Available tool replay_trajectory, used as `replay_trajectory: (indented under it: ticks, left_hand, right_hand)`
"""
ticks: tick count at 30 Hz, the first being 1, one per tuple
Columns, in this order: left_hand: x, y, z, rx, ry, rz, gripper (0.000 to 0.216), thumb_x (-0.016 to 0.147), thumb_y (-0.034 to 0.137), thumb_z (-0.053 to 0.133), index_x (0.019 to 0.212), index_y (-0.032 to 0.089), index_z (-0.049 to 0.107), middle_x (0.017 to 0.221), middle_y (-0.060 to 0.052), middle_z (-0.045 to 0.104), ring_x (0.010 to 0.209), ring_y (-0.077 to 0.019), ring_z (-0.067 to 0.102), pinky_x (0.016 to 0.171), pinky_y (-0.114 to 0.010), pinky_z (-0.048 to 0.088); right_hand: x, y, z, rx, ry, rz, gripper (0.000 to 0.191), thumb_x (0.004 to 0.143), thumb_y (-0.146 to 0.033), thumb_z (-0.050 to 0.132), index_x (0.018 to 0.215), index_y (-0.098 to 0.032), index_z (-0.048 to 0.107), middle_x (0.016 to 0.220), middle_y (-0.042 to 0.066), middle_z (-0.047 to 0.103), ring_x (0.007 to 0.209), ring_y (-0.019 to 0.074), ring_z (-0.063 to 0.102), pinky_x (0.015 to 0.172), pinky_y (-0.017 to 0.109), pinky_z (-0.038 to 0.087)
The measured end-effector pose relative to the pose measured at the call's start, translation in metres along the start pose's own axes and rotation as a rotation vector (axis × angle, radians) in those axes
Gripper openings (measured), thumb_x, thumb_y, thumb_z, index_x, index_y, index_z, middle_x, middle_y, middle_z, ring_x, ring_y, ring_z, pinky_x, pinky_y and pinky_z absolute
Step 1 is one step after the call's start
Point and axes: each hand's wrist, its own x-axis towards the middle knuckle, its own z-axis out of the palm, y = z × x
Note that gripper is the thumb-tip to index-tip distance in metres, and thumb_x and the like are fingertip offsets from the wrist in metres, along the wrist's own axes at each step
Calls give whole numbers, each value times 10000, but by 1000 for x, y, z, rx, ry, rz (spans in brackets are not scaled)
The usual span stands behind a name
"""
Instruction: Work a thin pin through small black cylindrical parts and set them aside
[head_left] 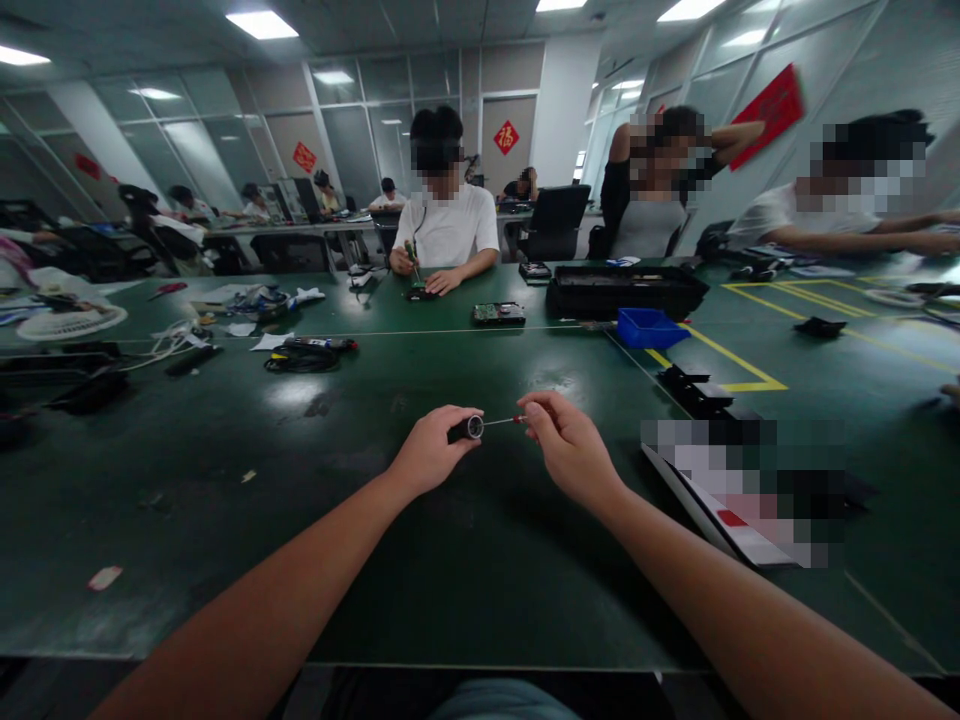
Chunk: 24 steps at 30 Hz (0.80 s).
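On the head view we're right in the thick of it: the black cylindrical part [455,432] is held out in front of us over the green table [465,600], its round end turned our way. The left hand [437,447] has it pinched, thumb below and fingers above, while the right hand [564,440] pinches the red-marked end of a slim tool [499,422] between thumb and fingertips. The shaft runs across to the part's rim — whether the tip touches it or sits just beside it, we can't tell

To do this well, we'd judge, the left pinch wants to be firm and still, with fingertips out of the shaft's path; the right should guide lightly, tip square to its spot, pressing gently so nothing skids

And look at the pose — both forearms slant inward from the lower corners, wrists nearly level with each other, the left palm turned in towards the part, the right hand's fingers curled leftward, its remaining fingers loosely bent and partly hidden from us
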Motion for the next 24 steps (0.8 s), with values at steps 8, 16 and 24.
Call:
replay_trajectory:
  ticks: [8, 16, 24]
  left_hand:
    - [0, -1, -1, 2, 7, -13, 383, 847, 182, 699, 1225, 238, 665, 1198, -44, 680, 1120, -223, 613, 1012, -387, 455]
    - [0, -1, 1, 5, -10, 8, 367, 840, 182, 703, 1202, 234, 677, 1189, -53, 686, 1118, -236, 616, 1022, -419, 458]
    - [1, 0, 0, 9, 14, 0, 376, 846, 178, 696, 1218, 228, 670, 1176, -55, 686, 1111, -232, 621, 1026, -394, 458]
  right_hand:
    - [2, 0, 3, 158, 44, 22, 267, 920, -431, 546, 1023, -196, 619, 863, 51, 683, 805, 203, 651, 776, 366, 512]
    - [1, -7, 0, 76, 32, 60, 348, 965, -507, 469, 933, -203, 636, 678, 1, 594, 637, 171, 572, 629, 314, 445]
    - [2, 2, 3, 207, 85, 43, 247, 918, -398, 528, 1060, -205, 586, 831, 25, 652, 775, 188, 622, 753, 350, 495]
